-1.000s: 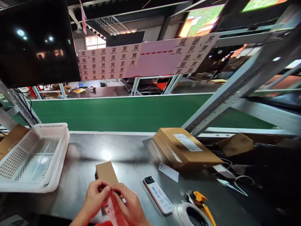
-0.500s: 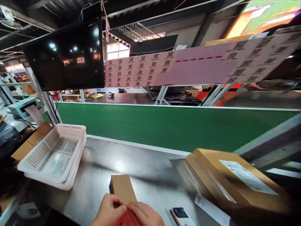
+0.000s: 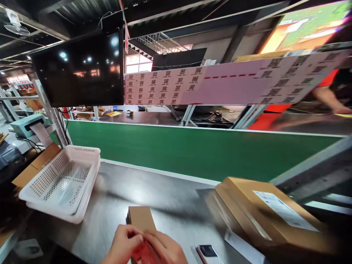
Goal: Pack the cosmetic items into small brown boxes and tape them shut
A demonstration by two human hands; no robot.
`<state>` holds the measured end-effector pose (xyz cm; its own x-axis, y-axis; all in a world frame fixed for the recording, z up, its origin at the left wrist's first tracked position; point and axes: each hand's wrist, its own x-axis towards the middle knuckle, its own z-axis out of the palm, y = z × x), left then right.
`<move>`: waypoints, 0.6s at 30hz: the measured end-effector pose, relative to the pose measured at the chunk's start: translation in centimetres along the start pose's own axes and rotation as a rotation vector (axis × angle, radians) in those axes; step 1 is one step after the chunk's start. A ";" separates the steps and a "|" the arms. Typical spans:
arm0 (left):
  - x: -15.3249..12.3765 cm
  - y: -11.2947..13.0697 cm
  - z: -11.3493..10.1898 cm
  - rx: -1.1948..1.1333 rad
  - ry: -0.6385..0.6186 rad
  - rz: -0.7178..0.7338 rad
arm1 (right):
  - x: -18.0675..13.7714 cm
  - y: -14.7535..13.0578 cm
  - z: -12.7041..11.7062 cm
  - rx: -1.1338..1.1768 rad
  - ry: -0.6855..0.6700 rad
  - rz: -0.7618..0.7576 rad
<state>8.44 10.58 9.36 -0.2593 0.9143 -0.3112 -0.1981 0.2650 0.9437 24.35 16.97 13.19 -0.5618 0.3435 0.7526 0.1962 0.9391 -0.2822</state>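
Observation:
Low in the head view, my left hand (image 3: 123, 242) and my right hand (image 3: 167, 246) come together with fingers pinched. Between them is a thin red packet (image 3: 143, 253), partly hidden by the fingers; its exact kind cannot be made out. Just beyond my fingertips lies a small brown cardboard box (image 3: 141, 217) on the metal table (image 3: 176, 200), its near part covered by the hands. A phone (image 3: 208, 253) rests to the right of my right hand, cut off by the lower edge.
Stacked white perforated baskets (image 3: 78, 216) stand at the left, near a label printer (image 3: 29, 124). Large brown cartons (image 3: 247, 190) occupy the right side. A green conveyor belt (image 3: 165, 146) runs behind the table, below a dark monitor (image 3: 79, 69). Beyond it shows a person's arm (image 3: 326, 97).
Both hands have shifted slightly up and left, still pinching the red packet, and more of its red surface shows. At the right, a person's arm and orange-red clothing have come into sight.

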 end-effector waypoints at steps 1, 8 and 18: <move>-0.2 0.3 0.0 -0.001 0.001 0.005 | 0.1 -0.1 0.0 -0.007 0.008 -0.002; -1.4 2.0 0.3 -0.117 -0.012 -0.046 | 0.0 -0.1 -0.5 -0.066 -0.032 -0.003; -1.7 1.5 -0.1 -0.228 -0.147 -0.199 | -0.6 0.9 -0.7 0.190 -0.259 0.190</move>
<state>8.52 9.42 11.24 -0.0585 0.8901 -0.4520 -0.4422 0.3828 0.8111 25.48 17.62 12.90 -0.7190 0.4748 0.5076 0.1773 0.8315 -0.5265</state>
